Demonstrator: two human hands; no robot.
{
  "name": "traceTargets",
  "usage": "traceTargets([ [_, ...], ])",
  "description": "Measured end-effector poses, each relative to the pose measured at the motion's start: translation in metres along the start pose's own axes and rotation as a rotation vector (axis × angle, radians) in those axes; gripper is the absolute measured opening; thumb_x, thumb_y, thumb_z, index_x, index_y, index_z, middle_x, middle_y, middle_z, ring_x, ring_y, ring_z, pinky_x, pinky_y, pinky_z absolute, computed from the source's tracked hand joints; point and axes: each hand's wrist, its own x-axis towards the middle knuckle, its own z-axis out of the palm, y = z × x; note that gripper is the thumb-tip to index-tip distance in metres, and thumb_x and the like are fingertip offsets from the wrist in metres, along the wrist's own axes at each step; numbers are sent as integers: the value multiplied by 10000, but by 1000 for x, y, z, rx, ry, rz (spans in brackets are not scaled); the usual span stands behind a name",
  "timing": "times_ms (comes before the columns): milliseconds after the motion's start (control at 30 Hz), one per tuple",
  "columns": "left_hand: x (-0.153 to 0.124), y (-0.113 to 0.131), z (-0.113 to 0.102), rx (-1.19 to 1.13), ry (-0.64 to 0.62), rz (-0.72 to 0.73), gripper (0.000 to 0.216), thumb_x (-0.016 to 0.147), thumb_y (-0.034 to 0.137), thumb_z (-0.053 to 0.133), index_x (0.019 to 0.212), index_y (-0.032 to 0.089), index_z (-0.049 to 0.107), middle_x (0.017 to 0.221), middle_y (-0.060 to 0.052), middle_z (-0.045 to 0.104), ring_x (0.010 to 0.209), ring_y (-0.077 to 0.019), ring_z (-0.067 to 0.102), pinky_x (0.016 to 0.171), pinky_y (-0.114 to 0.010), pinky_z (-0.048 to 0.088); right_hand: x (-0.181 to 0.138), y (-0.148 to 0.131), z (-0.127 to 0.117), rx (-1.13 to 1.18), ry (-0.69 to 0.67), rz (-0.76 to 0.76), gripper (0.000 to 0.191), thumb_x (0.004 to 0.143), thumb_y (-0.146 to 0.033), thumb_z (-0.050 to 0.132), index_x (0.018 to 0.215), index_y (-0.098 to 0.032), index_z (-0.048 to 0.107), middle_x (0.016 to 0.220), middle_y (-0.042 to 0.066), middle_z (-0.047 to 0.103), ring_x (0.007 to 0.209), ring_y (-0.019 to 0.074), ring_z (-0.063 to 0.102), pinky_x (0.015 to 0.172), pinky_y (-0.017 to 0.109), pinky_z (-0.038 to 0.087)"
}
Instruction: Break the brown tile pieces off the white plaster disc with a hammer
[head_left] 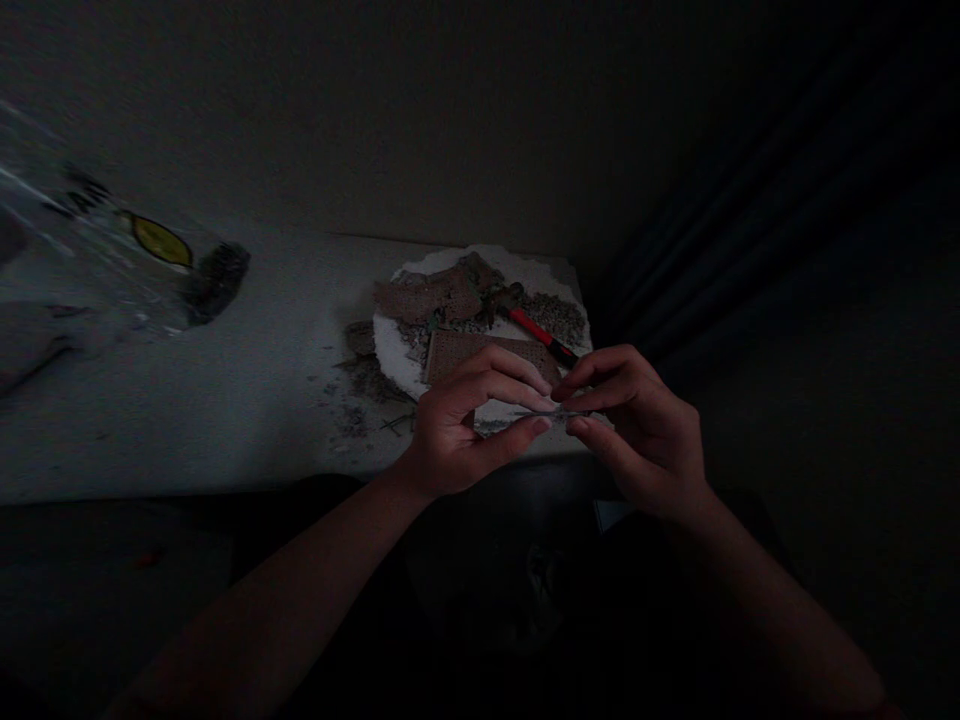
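Observation:
The scene is dim. My left hand (469, 420) and my right hand (634, 425) meet fingertip to fingertip above the near edge of a white slab (551, 272). Both hands pinch a thin, small thing (556, 410) between thumb and fingers; I cannot make out what it is. On the slab lie brown perforated boards (480, 350), grey crumbs and a tool with a red handle (541, 336), just beyond my fingers.
The slab rests on a pale table (225, 400) against a wall. At the far left a clear plastic bag (112, 260) holds something yellow and something dark. Debris is scattered left of the slab. To the right hangs a dark curtain.

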Motion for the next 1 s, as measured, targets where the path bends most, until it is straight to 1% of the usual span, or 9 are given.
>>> traceTargets([
  [333, -1, 4, 0, -31, 22, -9, 103, 816, 255, 724, 909, 218, 702, 926, -40, 702, 871, -163, 662, 770, -328, 550, 0, -1, 3, 52, -14, 16, 116, 855, -275, 707, 967, -250, 689, 1059, 60, 604, 939, 208, 609, 771, 381, 561],
  [433, -1, 3, -6, -20, 0, -11, 104, 811, 260, 723, 901, 216, 697, 911, -36, 699, 855, -159, 658, 764, -320, 545, -1, 0, 4, 50, -9, 15, 115, 848, -281, 713, 955, -249, 690, 1052, 60, 606, 934, 210, 611, 763, 379, 562],
  [533, -2, -7, -31, 37, -16, -101, 154, 814, 303, 712, 926, 200, 689, 891, -41, 695, 832, -161, 649, 757, -318, 535, -2, 0, 4, 32, 14, 33, 104, 847, -296, 713, 940, -254, 694, 1046, 60, 613, 939, 221, 615, 761, 385, 564],
  [633, -11, -28, -74, 194, -35, -343, 235, 855, 364, 646, 996, 177, 671, 880, -44, 691, 794, -154, 635, 731, -301, 519, -4, 1, 2, 12, 31, 53, 90, 845, -304, 717, 924, -265, 700, 1046, 64, 620, 938, 236, 622, 769, 405, 567],
  [667, -17, -36, -90, 280, -106, -447, 253, 860, 384, 629, 993, 172, 671, 860, -40, 690, 784, -153, 631, 730, -296, 513, -5, 1, 1, 6, 27, 61, 92, 842, -308, 723, 921, -266, 702, 1045, 68, 624, 939, 244, 623, 774, 415, 567],
  [733, -34, -50, -116, 481, -379, -685, 261, 842, 410, 629, 939, 174, 683, 821, -31, 688, 781, -164, 630, 739, -295, 501, -6, 2, -1, -1, 13, 73, 103, 834, -316, 733, 922, -268, 706, 1045, 75, 634, 943, 260, 625, 777, 434, 567],
  [800, -54, -61, -132, 714, -629, -859, 220, 816, 388, 648, 892, 188, 697, 852, -44, 700, 829, -192, 639, 773, -308, 487, -7, 2, -3, -2, 6, 74, 111, 830, -318, 739, 925, -268, 710, 1044, 77, 640, 950, 267, 625, 771, 437, 568],
  [867, -73, -71, -136, 943, -740, -940, 188, 813, 350, 644, 900, 193, 702, 924, -75, 705, 903, -235, 647, 812, -335, 474, -7, 1, -3, 3, 10, 72, 116, 826, -313, 745, 928, -269, 714, 1050, 73, 642, 957, 265, 624, 764, 428, 569],
  [1000, -101, -89, -123, 1160, -774, -983, 264, 877, 377, 552, 953, 168, 693, 1034, -136, 686, 972, -282, 647, 815, -359, 469, -8, 0, 0, 33, 6, 84, 134, 807, -303, 764, 931, -275, 718, 1057, 65, 639, 962, 260, 620, 757, 411, 569],
])
